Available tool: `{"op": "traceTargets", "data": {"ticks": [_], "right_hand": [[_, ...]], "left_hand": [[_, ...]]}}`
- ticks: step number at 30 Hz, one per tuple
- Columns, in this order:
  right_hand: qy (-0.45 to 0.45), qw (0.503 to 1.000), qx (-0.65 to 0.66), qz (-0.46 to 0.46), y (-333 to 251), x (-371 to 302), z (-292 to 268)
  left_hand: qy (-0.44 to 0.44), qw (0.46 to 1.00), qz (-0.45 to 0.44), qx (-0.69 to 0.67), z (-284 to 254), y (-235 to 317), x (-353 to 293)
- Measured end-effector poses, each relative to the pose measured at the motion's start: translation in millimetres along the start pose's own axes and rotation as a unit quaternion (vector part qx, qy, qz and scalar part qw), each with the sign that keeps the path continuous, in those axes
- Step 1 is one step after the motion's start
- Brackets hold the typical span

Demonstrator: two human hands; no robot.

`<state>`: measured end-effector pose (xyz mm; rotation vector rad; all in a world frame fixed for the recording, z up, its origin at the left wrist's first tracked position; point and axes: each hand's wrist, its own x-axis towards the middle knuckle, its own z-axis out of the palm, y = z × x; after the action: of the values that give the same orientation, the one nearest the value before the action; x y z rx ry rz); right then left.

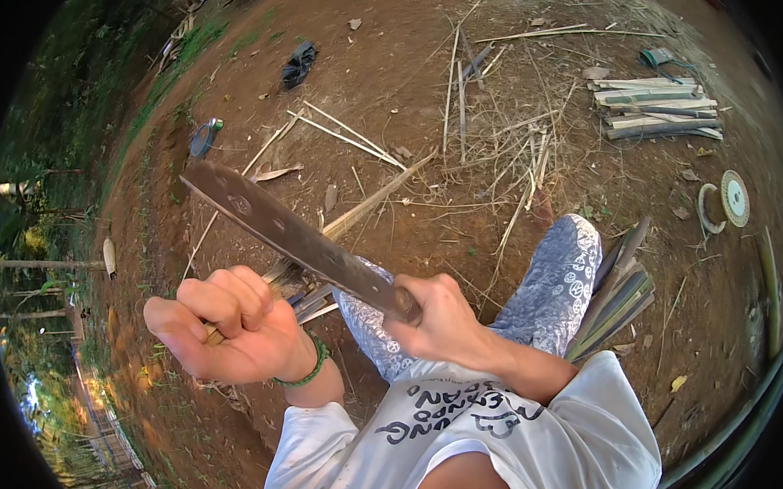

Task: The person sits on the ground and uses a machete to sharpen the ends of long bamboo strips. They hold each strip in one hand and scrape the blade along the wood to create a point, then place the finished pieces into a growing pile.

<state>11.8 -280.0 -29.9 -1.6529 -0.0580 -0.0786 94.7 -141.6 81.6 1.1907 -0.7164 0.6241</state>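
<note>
Machete [300, 245] in right hand [448, 317], partly hiding pale strip [378, 199] — slat stack [655, 110], spool [736, 199]

Head-worn fisheye; faces down; shirt [545, 435] near, ground [392, 35] farther off

Right hand [442, 318] clenched, left hand [246, 341] apparently gripping
</note>
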Motion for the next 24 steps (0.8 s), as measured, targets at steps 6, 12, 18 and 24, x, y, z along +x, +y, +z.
{"op": "traceTargets", "data": {"ticks": [6, 12, 18, 24], "right_hand": [[-0.012, 0.989, -0.060, 0.133, 38.9, 10.6, -2.9], [0.038, 0.998, -0.020, -0.047, 34.2, 3.4, 3.3], [0.037, 0.989, -0.074, 0.126, 91.2, 26.3, -6.5], [0.061, 0.986, -0.110, 0.112, 125.9, 38.3, -1.8]], "left_hand": [[-0.028, 0.999, 0.018, -0.020, -1.9, 0.8, -4.8], [-0.064, 0.995, 0.047, -0.065, -2.5, -1.5, -12.9], [-0.037, 0.998, 0.050, -0.003, -6.7, -5.1, -10.9], [-0.068, 0.995, 0.046, -0.059, -14.6, -1.3, -7.2]]}}
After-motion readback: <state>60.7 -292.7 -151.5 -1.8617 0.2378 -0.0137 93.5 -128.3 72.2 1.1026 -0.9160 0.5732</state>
